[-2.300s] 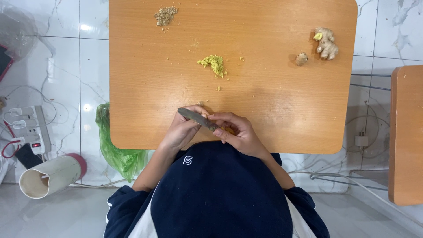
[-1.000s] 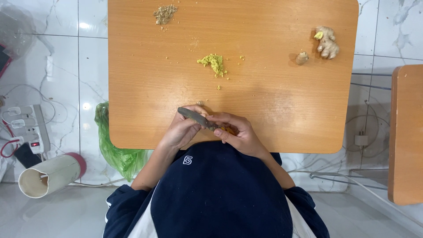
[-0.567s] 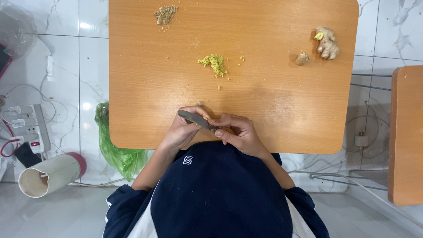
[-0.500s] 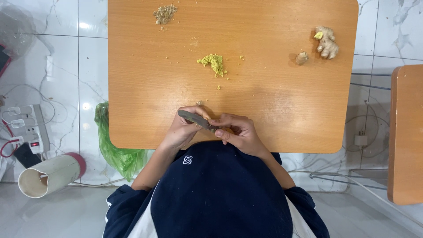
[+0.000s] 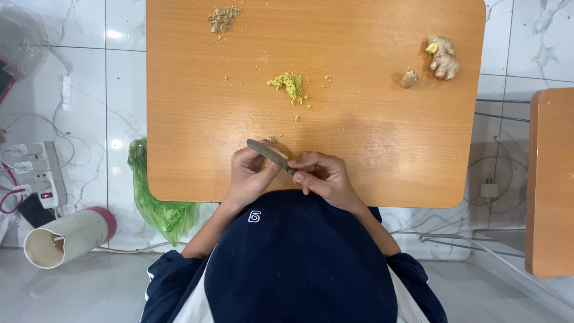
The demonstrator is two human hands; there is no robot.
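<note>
A wooden tabletop (image 5: 359, 149) fills most of the view, standing on a white marble-tiled floor (image 5: 84, 90). At its near edge, the person's left hand (image 5: 251, 176) and right hand (image 5: 323, 178) meet close together. The right hand's grip is closed around the handle of a small knife (image 5: 270, 155), whose blade angles up and left across the left hand. The left hand's grip is curled shut around something too hidden to name, just under the blade. Farther out lie a ginger root (image 5: 443, 57) near the right corner, a yellow minced heap (image 5: 290, 85) in the middle, a brownish heap of peelings (image 5: 223, 18) at the far edge, and a small ginger piece (image 5: 409, 78) just beside the root.
</note>
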